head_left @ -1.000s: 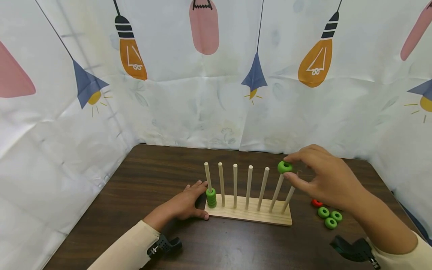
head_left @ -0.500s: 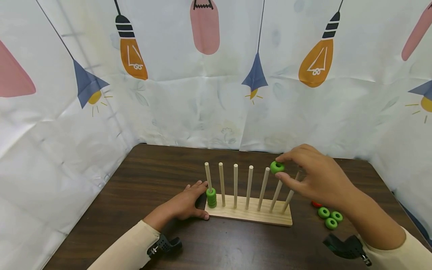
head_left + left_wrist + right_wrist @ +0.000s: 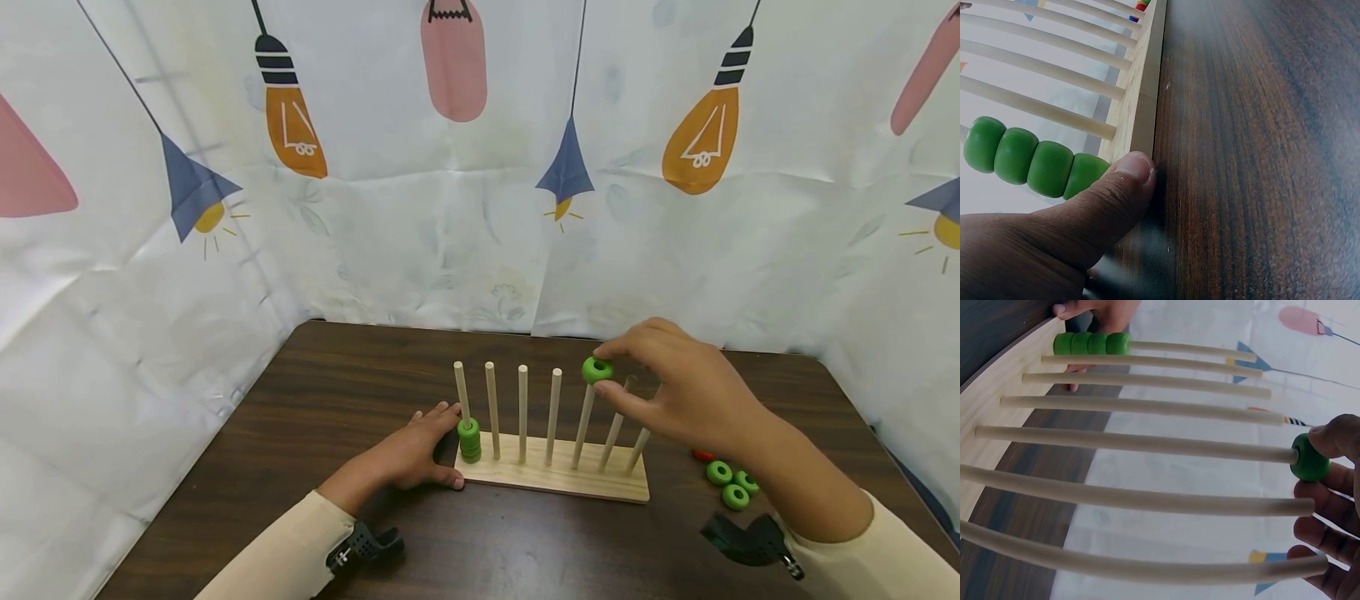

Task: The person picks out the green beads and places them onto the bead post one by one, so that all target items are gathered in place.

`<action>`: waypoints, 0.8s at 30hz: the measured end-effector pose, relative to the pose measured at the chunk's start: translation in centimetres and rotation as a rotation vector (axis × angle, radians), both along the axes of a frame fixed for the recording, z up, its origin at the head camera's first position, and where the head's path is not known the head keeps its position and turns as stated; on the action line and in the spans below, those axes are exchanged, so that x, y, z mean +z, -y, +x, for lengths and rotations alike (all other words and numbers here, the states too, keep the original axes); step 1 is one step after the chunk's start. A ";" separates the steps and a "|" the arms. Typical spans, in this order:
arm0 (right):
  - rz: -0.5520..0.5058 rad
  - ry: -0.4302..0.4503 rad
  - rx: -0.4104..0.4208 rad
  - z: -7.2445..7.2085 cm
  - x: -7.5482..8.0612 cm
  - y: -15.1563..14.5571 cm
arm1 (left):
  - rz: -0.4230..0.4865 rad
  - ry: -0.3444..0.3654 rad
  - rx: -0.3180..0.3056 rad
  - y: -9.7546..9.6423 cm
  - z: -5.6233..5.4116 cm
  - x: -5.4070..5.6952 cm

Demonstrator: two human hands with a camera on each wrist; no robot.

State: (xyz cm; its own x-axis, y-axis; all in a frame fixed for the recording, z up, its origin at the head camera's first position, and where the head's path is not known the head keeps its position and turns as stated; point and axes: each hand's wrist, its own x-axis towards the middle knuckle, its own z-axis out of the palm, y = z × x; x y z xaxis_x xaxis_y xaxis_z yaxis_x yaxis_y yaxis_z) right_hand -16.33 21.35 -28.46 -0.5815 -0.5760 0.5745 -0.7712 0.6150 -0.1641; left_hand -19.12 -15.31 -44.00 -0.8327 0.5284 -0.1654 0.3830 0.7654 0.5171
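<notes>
A wooden peg stand [image 3: 547, 468] has a row of upright rods along its base. My left hand [image 3: 416, 450] holds the stand's left end, thumb [image 3: 1125, 181] against the front edge and fingers reaching behind. Several green beads [image 3: 1016, 156] are stacked on the leftmost rod. Up high, my right hand [image 3: 682, 387] pinches one green bead [image 3: 597, 370] between thumb and fingers. That bead [image 3: 1310, 457] sits at the tip of the third rod [image 3: 1147, 445] from the right; whether the rod has entered its hole is hard to tell.
On the dark wooden table [image 3: 570, 550], right of the stand, lie several loose green beads [image 3: 718, 473] and a red bead [image 3: 703, 455], partly covered by my right arm. Far beads in red, blue and green [image 3: 1140, 7] show in the left wrist view. A patterned white curtain [image 3: 450, 250] hangs behind.
My right hand has carried the green bead leftward, from near the second rod from the right to the third. The left hand and the stand have stayed put.
</notes>
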 end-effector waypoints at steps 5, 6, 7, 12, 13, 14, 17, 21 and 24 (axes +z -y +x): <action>-0.013 -0.004 0.025 -0.3 0.0 0.5 | 0.006 0.001 -0.002 0.0 0.0 0.0; -0.015 -0.007 0.030 -0.3 0.0 0.7 | 0.006 0.000 -0.002 0.0 0.0 0.0; -0.016 -0.011 0.034 -0.3 0.0 0.8 | 0.004 0.000 -0.002 0.0 0.0 0.1; -0.023 -0.017 0.055 -0.5 0.0 1.3 | 0.000 0.001 0.001 0.0 0.0 0.1; -0.025 -0.017 0.057 -0.5 0.0 1.4 | 0.000 0.001 0.001 0.0 0.0 0.1; -0.026 -0.015 0.058 -0.6 0.0 1.5 | 0.002 0.002 0.001 0.0 0.0 0.1; -0.023 -0.012 0.056 -0.7 0.0 1.9 | 0.005 0.003 0.000 0.0 0.0 0.1; -0.021 -0.006 0.055 -0.9 0.0 2.4 | 0.008 0.002 -0.003 0.0 0.0 0.0; -0.025 -0.001 0.064 -1.0 0.1 2.8 | 0.009 0.002 -0.004 0.0 0.0 0.0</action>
